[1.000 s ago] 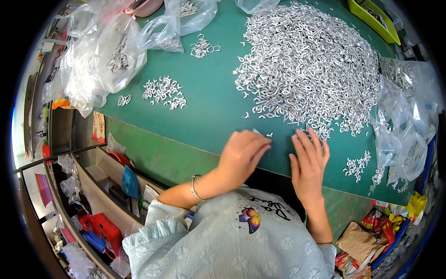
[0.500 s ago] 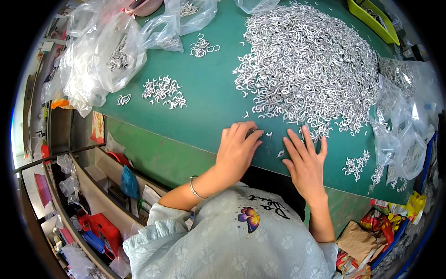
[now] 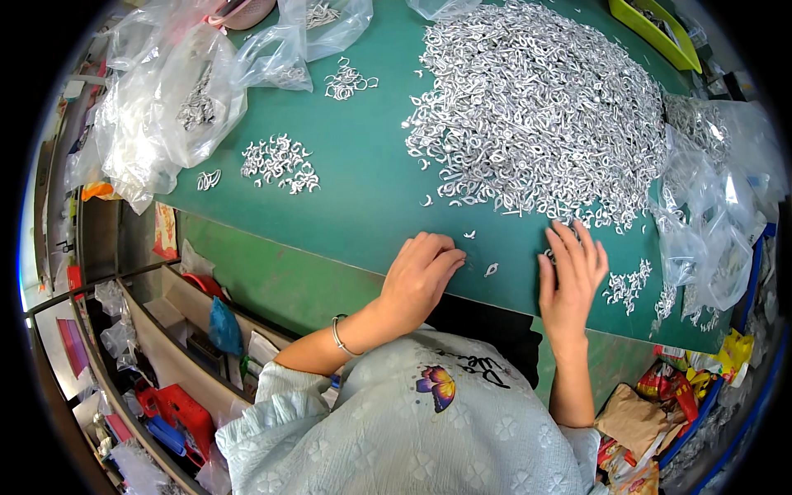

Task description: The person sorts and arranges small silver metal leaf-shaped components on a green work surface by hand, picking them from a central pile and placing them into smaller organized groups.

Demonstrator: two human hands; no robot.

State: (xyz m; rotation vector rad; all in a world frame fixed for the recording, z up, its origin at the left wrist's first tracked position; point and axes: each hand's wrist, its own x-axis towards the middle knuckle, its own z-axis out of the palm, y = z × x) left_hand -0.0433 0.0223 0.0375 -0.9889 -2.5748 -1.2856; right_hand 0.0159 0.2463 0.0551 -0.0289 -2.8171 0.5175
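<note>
A large heap of small silver-grey metal pieces (image 3: pixel 536 115), many of them looped or curved, covers the right half of the green table (image 3: pixel 355 165). My left hand (image 3: pixel 423 274) rests near the table's front edge with its fingers curled in and pressed together; whatever they hold is hidden. At the heap's near edge my right hand (image 3: pixel 571 280) lies open, fingers spread, with a few pieces showing beside and beneath the fingers. Between the hands are a loose looped piece (image 3: pixel 492 269) and a smaller curved piece (image 3: pixel 469 235).
Small piles of curved pieces (image 3: pixel 280 163) and rings (image 3: pixel 348 80) lie to the left. Another small pile (image 3: pixel 629 287) is at right. Clear plastic bags (image 3: pixel 157 115) stand far left, more bags (image 3: pixel 709 223) on the right. A yellow-green tray (image 3: pixel 656 35) sits at the far right.
My right hand has moved right, and pieces from the heap's near edge are now by its fingers. My left hand's fingers have curled in more. The view has shifted slightly.
</note>
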